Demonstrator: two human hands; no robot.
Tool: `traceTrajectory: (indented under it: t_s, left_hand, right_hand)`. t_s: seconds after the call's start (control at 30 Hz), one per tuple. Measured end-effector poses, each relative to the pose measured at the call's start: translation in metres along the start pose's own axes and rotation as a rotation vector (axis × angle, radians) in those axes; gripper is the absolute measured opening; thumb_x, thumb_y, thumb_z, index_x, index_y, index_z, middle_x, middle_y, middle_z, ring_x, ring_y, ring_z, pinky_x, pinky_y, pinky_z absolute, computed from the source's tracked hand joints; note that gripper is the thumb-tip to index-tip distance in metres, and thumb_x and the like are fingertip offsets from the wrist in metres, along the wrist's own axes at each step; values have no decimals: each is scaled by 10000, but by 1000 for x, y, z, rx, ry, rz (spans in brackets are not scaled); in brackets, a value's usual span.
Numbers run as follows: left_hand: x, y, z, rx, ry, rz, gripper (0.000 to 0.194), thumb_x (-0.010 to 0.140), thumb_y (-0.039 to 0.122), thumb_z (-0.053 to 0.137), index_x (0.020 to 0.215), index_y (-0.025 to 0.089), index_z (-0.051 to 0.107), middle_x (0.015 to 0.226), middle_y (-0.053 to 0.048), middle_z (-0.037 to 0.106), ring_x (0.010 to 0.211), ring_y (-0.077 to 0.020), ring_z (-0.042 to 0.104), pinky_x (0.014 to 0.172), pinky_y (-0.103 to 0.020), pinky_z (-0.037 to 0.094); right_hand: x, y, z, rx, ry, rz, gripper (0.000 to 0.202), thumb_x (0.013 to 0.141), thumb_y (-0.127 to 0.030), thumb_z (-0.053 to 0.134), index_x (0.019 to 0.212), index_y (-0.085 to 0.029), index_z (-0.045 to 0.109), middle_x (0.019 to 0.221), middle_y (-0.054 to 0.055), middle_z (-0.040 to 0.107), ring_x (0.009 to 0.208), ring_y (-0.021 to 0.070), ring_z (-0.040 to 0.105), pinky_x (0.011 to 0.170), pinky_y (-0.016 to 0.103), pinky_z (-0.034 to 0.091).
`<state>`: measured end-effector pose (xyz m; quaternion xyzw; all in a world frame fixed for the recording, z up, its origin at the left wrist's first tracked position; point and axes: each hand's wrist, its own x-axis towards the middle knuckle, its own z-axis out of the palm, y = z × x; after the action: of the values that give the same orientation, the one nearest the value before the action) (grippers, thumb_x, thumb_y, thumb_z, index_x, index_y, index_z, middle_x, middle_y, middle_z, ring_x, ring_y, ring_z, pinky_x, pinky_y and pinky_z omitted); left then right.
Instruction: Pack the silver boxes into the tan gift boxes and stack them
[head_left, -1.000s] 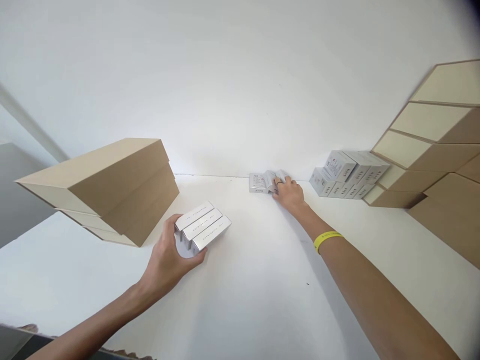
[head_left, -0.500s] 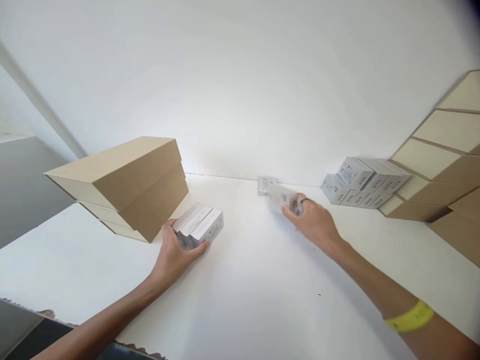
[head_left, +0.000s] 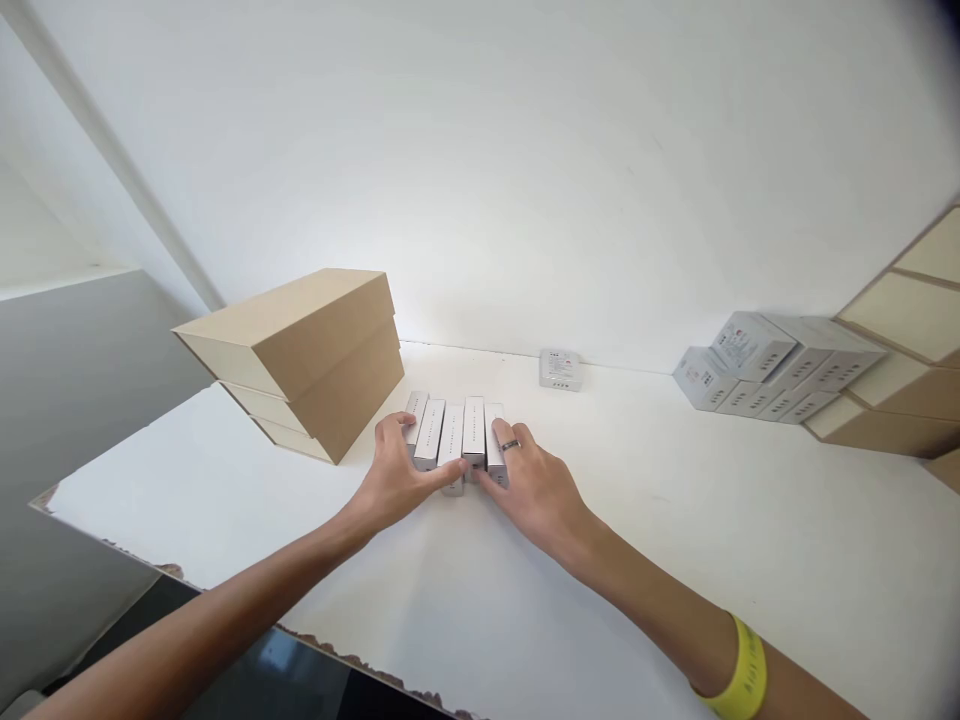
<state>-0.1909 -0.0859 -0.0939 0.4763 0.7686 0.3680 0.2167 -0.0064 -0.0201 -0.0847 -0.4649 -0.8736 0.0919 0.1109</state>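
Several small white boxes [head_left: 451, 432] stand on edge in a row on the white table, their narrow printed sides up. The row is uneven at the near end. My left hand [head_left: 397, 468] grips the left part of the row, fingers round the outer box and thumb at the near ends. My right hand [head_left: 536, 480], with a ring on one finger, holds the right end, fingers over the outermost box and thumb at its near end. The two thumbs almost meet. Beyond them, a single white box [head_left: 561, 370] lies flat by the wall.
A stack of tan cartons [head_left: 330, 360] stands left of the row. Against the wall at right is a pile of white boxes [head_left: 757, 365], beside more stacked tan cartons [head_left: 892, 390]. The table's chipped near edge [head_left: 300, 637] runs along the lower left.
My right hand has come left and nearer with its white boxes, which now stand against those in my left hand. The single box by the wall stays put. The view has shifted somewhat.
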Motion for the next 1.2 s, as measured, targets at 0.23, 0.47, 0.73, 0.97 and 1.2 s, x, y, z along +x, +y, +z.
traceTrajectory:
  t_s: [0.23, 0.47, 0.73, 0.97, 1.2]
  left_hand:
    - [18, 35, -2, 196, -96, 88, 852, 493, 647, 805, 1119, 234, 401, 1315, -162, 455, 1334, -407, 395, 1027, -541, 407]
    - [24, 48, 15, 276, -54, 134, 836, 556, 724, 726, 1148, 239, 389, 1321, -162, 468, 1331, -403, 400, 1052, -554, 354]
    - [31, 60, 7, 364, -98, 50, 746, 589, 545, 716, 1183, 228, 395, 1302, -163, 506, 1252, -390, 487, 985, -506, 407]
    - [38, 65, 5, 442, -159, 34, 824, 533, 615, 746, 1176, 220, 418, 1304, -176, 496, 1228, -397, 483, 963, -512, 408]
    - [37, 54, 19, 515, -64, 88, 777, 564, 608, 721, 1144, 202, 399, 1183, -163, 513, 1145, -380, 512, 898, -488, 452]
  right_hand:
    - [-16, 3, 0, -90, -39, -32, 446, 1001, -347, 433, 1415, -184, 405, 829, 20, 711, 657, 198, 677, 485, 297, 306]
    - [-34, 27, -13, -205, -58, 50, 523, 985, -275, 416, 1493, -162, 366, 761, 25, 718, 658, 223, 690, 498, 317, 286]
    - [-40, 35, -19, -193, -112, 115, 540, 1029, -370, 366, 1529, -175, 309, 716, 1, 692, 644, 216, 682, 521, 304, 366]
    - [-44, 34, -18, -182, -116, 126, 596, 1036, -389, 375, 1563, -159, 219, 905, 44, 710, 740, 230, 677, 553, 314, 378]
    - [-43, 36, -13, -161, -89, 152, 590, 1020, -373, 387, 1559, -196, 222, 893, 34, 702, 715, 226, 661, 553, 306, 342]
